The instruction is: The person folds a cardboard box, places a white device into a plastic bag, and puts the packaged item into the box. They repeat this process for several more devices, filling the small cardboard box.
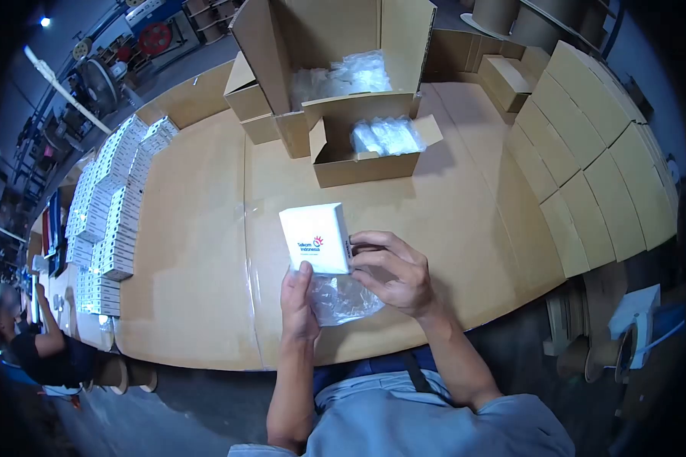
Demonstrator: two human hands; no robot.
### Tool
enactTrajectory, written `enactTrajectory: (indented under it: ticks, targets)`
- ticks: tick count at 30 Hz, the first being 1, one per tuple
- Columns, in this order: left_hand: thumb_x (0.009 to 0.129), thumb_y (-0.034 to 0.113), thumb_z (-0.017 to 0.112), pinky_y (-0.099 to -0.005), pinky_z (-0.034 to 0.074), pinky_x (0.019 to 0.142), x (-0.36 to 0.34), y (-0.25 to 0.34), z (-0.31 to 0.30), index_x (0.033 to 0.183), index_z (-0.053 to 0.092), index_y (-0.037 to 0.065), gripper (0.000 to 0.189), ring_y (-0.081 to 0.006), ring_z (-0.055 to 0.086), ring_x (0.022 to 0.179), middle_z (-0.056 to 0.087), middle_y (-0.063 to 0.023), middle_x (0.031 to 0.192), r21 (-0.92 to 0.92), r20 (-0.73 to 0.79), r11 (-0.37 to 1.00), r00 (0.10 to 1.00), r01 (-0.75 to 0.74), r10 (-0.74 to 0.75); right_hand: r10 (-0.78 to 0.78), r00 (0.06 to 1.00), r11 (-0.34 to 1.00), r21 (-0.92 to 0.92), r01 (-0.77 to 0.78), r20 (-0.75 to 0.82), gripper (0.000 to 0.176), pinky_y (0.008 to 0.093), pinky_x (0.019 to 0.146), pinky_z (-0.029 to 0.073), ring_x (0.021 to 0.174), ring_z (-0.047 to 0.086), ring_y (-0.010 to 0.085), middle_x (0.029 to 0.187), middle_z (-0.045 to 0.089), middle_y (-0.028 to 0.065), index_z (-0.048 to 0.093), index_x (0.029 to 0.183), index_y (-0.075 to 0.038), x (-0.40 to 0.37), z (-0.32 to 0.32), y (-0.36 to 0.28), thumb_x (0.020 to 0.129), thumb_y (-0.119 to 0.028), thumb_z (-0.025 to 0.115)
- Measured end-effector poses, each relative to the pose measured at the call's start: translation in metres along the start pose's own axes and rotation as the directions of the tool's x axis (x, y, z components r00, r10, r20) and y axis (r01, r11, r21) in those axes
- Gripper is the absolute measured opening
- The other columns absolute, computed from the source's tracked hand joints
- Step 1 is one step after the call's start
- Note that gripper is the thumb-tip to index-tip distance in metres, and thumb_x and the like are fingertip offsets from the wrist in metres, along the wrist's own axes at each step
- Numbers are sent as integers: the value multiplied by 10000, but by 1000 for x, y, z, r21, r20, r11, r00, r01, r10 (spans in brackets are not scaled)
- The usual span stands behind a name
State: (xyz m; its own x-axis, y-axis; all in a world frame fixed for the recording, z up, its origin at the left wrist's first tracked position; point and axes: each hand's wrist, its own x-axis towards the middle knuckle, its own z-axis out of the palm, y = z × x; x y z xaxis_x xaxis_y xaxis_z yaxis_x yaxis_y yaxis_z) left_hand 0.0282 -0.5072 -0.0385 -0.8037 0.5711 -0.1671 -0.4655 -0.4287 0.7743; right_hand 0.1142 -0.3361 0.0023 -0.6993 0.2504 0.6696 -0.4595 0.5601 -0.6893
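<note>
The left hand (298, 305) is gripping a white box (309, 228); the right hand (404, 279) is touching its side, grip unclear. Small carton (370, 171) and large carton (335, 27) are holding clear plastic (389, 139).

From a distance, I look into a factory-like packing workshop, with stacked brown cartons (587, 160) at right, small white boxes (103, 209) at left, and machinery (154, 38) and large spools (499, 15) beyond.

By the near edge of the cardboard-covered table (194, 259), the left hand (299, 303) holds a white Telkom Indonesia box (312, 238), the right hand (398, 276) beside it, clear plastic bag (344, 302) below; brown cartons (587, 164) line the right edge.
</note>
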Motion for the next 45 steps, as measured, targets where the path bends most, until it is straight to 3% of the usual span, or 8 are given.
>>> enactTrajectory:
  ticks: [6,13,21,25,32,34,42,45]
  targets:
    - [1039,220,572,-333,465,1005,9,11,-14,1394,483,-7,431,-165,586,1165,620,-96,1268,129,150,982,981,-140,120,51,995,999,10,-52,91,228,346,845,597,1053,683,269,1270,612,172,715,924,-4,-3,-3,-3,727,83,792]
    - [1083,229,469,-344,447,1034,13,7,-30,1441,451,-35,446,-177,570,1201,599,-112,1314,114,182,988,980,-103,81,2,990,988,154,-24,142,224,328,862,600,1252,593,318,1550,405,179,680,912,-13,12,-14,-9,734,91,767]
    - [1114,317,378,-338,424,1068,15,5,-27,1371,548,-76,499,-187,567,1223,619,-133,1331,273,171,953,981,-132,86,-20,971,1000,-6,21,239,205,376,894,572,1153,636,317,1398,553,164,645,907,-6,19,-24,-14,750,81,743]
    - [1116,321,356,-361,344,1159,12,14,-10,1473,430,-69,534,-226,499,1343,530,-156,1476,511,159,800,949,-314,272,-49,972,989,-126,80,231,214,391,867,550,1055,646,316,1285,608,143,642,905,-16,23,-31,-14,737,61,751]
    - [1114,328,347,-374,397,1116,8,24,0,1526,356,-45,556,-242,548,1282,566,-210,1422,527,258,760,924,-380,283,7,969,992,-122,24,248,218,413,884,529,1007,647,306,1184,639,125,637,930,-20,23,-35,-20,749,48,737]
    - [1112,319,361,-374,363,1143,5,23,-1,1518,372,-42,543,-256,526,1322,550,-212,1442,516,285,772,924,-371,254,66,960,998,-37,-58,273,217,413,883,526,998,644,301,1172,643,122,638,929,-21,19,-34,-20,750,53,733]
    - [1108,321,374,-367,273,1199,-2,18,-7,1494,388,-66,546,-256,386,1448,424,-177,1558,521,241,784,939,-337,244,19,969,996,-84,1,245,200,383,883,510,996,625,298,1090,663,119,629,916,-12,15,-37,-8,756,74,711]
    - [1104,338,388,-367,276,1198,-4,11,-3,1495,389,-66,562,-255,386,1447,420,-185,1559,499,212,817,955,-290,210,43,989,998,-43,-37,141,190,357,791,535,890,650,289,1047,660,132,606,947,4,4,-26,4,796,104,664]
